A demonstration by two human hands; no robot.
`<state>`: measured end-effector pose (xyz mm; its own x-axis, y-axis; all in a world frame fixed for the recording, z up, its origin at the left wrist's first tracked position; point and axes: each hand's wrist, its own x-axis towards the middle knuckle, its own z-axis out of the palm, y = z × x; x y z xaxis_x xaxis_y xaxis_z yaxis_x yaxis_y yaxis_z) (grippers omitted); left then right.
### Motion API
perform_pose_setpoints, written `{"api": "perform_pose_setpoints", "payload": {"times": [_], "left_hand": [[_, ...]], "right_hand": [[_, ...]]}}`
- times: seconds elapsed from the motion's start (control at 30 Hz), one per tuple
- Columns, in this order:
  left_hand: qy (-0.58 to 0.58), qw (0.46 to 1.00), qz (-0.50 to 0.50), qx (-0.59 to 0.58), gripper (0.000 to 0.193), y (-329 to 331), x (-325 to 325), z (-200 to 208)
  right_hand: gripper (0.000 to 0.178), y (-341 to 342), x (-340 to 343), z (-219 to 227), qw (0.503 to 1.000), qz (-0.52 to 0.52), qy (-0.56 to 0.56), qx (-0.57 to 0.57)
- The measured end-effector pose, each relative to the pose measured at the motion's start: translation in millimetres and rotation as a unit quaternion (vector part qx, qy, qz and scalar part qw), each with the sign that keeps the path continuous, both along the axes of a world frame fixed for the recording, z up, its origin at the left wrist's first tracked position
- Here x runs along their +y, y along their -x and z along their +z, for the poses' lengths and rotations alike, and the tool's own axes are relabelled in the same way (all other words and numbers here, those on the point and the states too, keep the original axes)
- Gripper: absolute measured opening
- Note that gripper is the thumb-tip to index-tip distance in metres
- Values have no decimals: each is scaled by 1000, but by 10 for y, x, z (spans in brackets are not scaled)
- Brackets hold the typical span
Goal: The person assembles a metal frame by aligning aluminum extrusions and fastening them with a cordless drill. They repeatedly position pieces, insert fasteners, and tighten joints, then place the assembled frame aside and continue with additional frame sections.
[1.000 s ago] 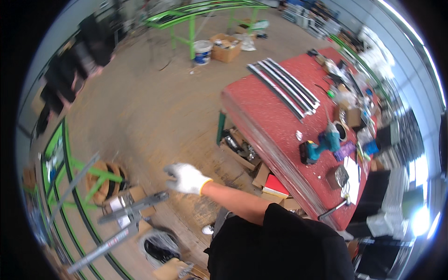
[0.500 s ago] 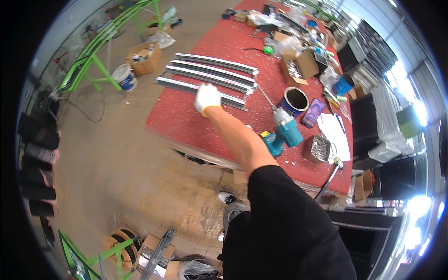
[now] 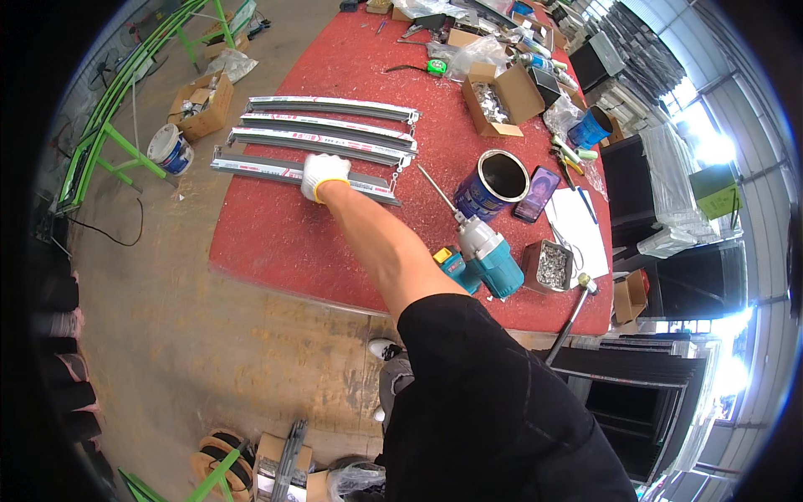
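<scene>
My right hand point(image 3: 324, 176), in a white knit glove with a yellow cuff, reaches across the red-topped table point(image 3: 276, 268). Its fingers are closed around the middle of the nearest metal rail point(image 3: 259, 170), a long dark grey profile with a printed white film strip. Beyond it several similar rails point(image 3: 318, 138) lie side by side, with small chain-like metal links point(image 3: 396, 176) at their right ends. A teal cordless power tool point(image 3: 489, 255) with a long thin bit lies right of my forearm. My left hand is out of view.
Right of the rails stand a blue can point(image 3: 477, 197), a phone point(image 3: 536, 194), a container of small metal parts point(image 3: 548, 266), white paper point(image 3: 585, 234) and a hammer point(image 3: 577, 314). An open carton point(image 3: 502, 100) sits farther back. On the floor are a bucket point(image 3: 171, 151) and green stands point(image 3: 109, 142).
The view has shifted, so the table and rails appear lower and farther left. My right hand stays at the nearest rail, which now lies slightly apart from the others.
</scene>
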<state>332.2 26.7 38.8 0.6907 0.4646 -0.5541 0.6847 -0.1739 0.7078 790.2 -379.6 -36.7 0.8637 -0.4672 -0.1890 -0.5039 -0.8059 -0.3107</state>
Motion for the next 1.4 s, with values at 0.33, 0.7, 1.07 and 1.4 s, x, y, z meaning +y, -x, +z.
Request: {"api": "perform_pose_setpoints", "payload": {"times": [0.33,0.7,1.07,1.4], "left_hand": [[3,1000,3,-4,29,185,169,71],[29,998,34,-36,29,708,611,234],[-190,972,-70,-120,35,624,758,785],[-291,934,-181,-102,43,436,756,860]], "right_hand": [[31,295,417,291,990,26,53,-125],[22,1448,1566,1118,962,229,18,-146],[15,2867,2551,979,874,479,-20,-73],[18,3614,3065,721,764,636,-52,-93]]}}
